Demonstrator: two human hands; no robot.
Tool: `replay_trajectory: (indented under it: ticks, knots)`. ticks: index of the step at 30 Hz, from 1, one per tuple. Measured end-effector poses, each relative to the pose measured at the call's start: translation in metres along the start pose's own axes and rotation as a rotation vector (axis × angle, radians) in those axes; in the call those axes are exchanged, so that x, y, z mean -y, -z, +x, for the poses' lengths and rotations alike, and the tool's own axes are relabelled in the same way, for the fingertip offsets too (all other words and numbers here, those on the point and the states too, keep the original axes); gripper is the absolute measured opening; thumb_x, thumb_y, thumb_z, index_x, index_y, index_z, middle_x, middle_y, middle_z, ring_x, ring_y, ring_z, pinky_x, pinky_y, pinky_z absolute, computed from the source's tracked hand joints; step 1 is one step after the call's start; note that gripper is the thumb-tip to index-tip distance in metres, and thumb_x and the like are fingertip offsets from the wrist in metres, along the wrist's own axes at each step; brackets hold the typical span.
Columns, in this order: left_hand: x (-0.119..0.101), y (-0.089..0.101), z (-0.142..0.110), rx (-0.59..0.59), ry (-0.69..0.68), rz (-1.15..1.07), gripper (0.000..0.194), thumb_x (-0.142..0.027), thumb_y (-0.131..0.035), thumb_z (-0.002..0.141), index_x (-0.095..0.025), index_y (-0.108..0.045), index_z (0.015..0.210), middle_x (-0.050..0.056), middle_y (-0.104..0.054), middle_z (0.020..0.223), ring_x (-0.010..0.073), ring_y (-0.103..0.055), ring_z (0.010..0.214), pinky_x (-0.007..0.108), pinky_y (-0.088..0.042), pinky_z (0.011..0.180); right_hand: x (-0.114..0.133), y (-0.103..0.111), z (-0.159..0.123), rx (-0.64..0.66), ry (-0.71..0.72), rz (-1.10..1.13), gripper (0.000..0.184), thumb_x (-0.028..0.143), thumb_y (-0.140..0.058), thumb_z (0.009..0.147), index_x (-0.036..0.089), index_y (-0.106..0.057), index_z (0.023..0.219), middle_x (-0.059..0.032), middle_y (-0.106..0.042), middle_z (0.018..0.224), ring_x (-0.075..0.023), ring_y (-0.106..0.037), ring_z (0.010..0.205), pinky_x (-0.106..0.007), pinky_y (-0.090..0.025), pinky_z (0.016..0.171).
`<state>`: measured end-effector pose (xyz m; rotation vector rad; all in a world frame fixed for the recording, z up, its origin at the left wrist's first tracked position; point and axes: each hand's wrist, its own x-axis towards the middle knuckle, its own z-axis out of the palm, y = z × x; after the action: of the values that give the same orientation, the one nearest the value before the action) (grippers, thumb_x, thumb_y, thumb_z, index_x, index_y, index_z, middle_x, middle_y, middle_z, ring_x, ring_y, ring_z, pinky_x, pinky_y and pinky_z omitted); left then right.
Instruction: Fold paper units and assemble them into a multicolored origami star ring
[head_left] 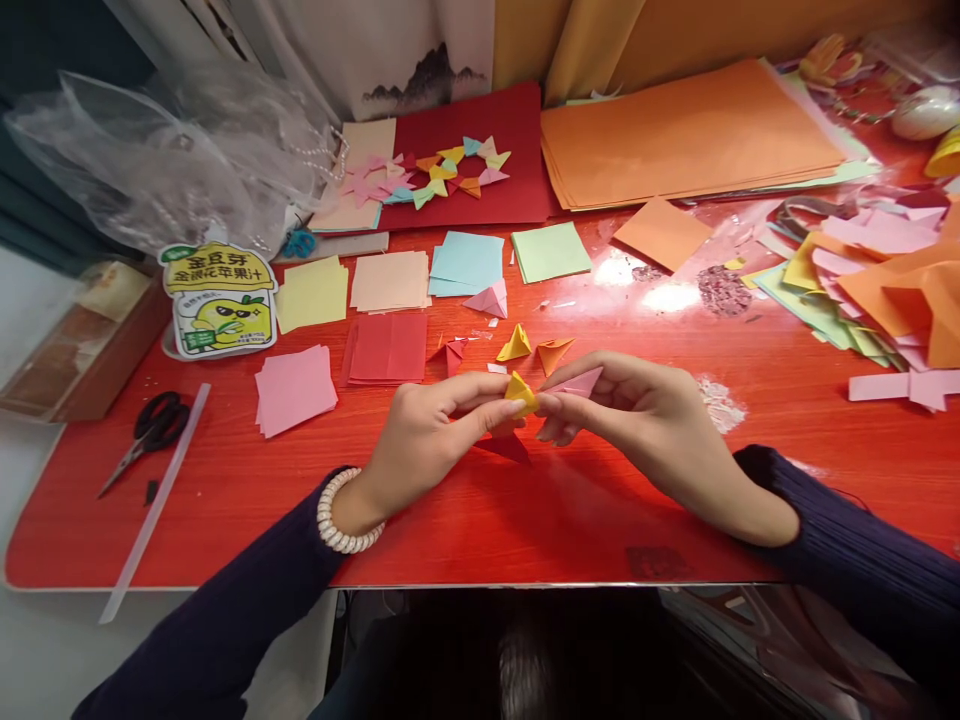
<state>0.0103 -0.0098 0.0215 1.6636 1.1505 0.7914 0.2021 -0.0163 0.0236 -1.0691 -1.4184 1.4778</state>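
My left hand pinches a small folded yellow paper piece above the red table. My right hand pinches a folded pink paper piece, its tip meeting the yellow one. Both hands are closed on their pieces, close together at the table's middle. Just behind them lie loose folded pieces: a yellow one, an orange one, a red one and a pink one.
Small stacks of square paper, yellow, peach, blue, green, red and pink, lie behind. Scissors rest at left beside a juice pouch. A folded-paper ring sits on a dark red sheet. Orange sheets and scraps fill the right.
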Motion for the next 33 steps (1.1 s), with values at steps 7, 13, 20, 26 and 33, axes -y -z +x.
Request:
replay_trajectory:
  ticks: [7, 13, 20, 26, 33]
  knots:
    - [0.004, 0.0, 0.005, -0.001, 0.163, -0.137, 0.024, -0.037, -0.061, 0.079, -0.016, -0.068, 0.088, 0.002, -0.068, 0.081, 0.0117, -0.061, 0.074, 0.02, -0.047, 0.068, 0.003, 0.01, 0.011, 0.055, -0.207, -0.058, 0.023, 0.035, -0.063, 0.081, 0.015, -0.061, 0.069, -0.0018, -0.064, 0.061, -0.0101, -0.06, 0.052, -0.02, -0.049, 0.051]
    - [0.007, -0.001, 0.006, -0.006, 0.208, -0.122, 0.025, -0.038, -0.06, 0.079, -0.015, -0.067, 0.083, 0.002, -0.066, 0.078, 0.0105, -0.056, 0.072, 0.02, -0.042, 0.066, -0.006, 0.002, 0.011, 0.004, -0.21, 0.027, 0.024, 0.033, -0.062, 0.082, 0.015, -0.058, 0.067, -0.0005, -0.063, 0.06, -0.0091, -0.06, 0.051, -0.018, -0.048, 0.051]
    - [0.005, -0.001, 0.004, 0.067, 0.228, -0.065, 0.026, -0.038, -0.056, 0.082, -0.014, -0.066, 0.078, -0.001, -0.061, 0.071, 0.0083, -0.051, 0.066, 0.018, -0.038, 0.061, -0.011, -0.004, 0.01, 0.021, -0.222, 0.056, 0.025, 0.034, -0.065, 0.079, 0.013, -0.057, 0.068, -0.0019, -0.064, 0.063, -0.0105, -0.061, 0.052, -0.02, -0.05, 0.05]
    - [0.006, -0.001, 0.006, 0.097, 0.223, -0.073, 0.025, -0.036, -0.056, 0.082, -0.014, -0.064, 0.073, -0.002, -0.058, 0.068, 0.0075, -0.048, 0.064, 0.018, -0.036, 0.06, -0.011, -0.006, 0.009, 0.036, -0.22, 0.055, 0.026, 0.033, -0.065, 0.08, 0.012, -0.059, 0.068, -0.0025, -0.064, 0.063, -0.0099, -0.061, 0.052, -0.019, -0.05, 0.051]
    - [0.01, 0.001, 0.008, 0.154, 0.269, -0.125, 0.025, -0.035, -0.054, 0.083, -0.013, -0.062, 0.071, 0.0, -0.059, 0.069, 0.0085, -0.052, 0.065, 0.02, -0.038, 0.061, -0.011, -0.005, 0.01, 0.077, -0.225, 0.043, 0.026, 0.035, -0.062, 0.082, 0.011, -0.06, 0.073, -0.0048, -0.066, 0.069, -0.0103, -0.062, 0.056, -0.02, -0.049, 0.054]
